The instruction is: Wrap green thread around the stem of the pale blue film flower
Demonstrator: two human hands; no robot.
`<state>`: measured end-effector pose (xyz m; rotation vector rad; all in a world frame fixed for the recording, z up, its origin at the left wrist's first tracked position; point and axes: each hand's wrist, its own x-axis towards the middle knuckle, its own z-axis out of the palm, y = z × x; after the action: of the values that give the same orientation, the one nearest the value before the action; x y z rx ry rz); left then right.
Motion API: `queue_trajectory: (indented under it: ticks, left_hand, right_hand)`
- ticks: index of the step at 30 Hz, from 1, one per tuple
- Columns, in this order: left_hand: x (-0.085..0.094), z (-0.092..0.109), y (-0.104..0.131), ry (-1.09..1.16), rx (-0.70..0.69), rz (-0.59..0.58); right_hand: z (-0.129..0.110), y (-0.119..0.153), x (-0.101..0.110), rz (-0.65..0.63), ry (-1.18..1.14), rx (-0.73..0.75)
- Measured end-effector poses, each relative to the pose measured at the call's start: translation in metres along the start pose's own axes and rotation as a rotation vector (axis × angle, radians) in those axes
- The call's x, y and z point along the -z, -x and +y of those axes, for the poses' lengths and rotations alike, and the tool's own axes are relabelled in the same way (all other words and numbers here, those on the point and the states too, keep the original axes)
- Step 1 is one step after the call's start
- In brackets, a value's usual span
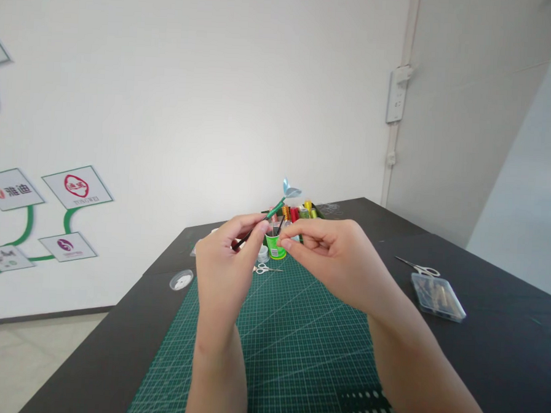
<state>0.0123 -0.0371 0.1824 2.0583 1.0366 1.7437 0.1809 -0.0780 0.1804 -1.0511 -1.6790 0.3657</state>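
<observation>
My left hand (226, 259) pinches a thin stick (276, 210), dark at its lower end and green toward the top. It slants up to the right, and pale blue, shiny petal-like pieces (291, 190) spread from its tip. Just right of the stick, my right hand (335, 254) is closed, thumb against fingertips. Whatever those fingers hold is too small to make out. Behind both hands stands a bright green can (275, 249) with slim tools in it. Small white-handled scissors (263, 269) lie in front of the can.
A green gridded cutting mat (296, 337) covers the middle of the black table (111, 339). Coloured thread spools (303, 213) stand at the back. To the right are scissors (422, 268) and a clear plastic box (438, 297); at left, a round dish (181, 280).
</observation>
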Motion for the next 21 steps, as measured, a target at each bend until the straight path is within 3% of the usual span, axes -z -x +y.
queue_trajectory:
  ticks: [6, 14, 21]
  left_hand:
    - [0.000, -0.003, -0.001, -0.194, -0.056, -0.234]
    - [0.008, 0.007, 0.007, -0.250, -0.212, -0.514]
    - [0.021, 0.014, 0.016, -0.226, -0.285, -0.645]
  right_hand:
    - [-0.007, 0.009, 0.018, -0.103, -0.190, -0.023]
    - [-0.013, 0.020, 0.035, 0.169, -0.167, 0.104]
    - [0.007, 0.002, 0.041, 0.142, -0.168, 0.112]
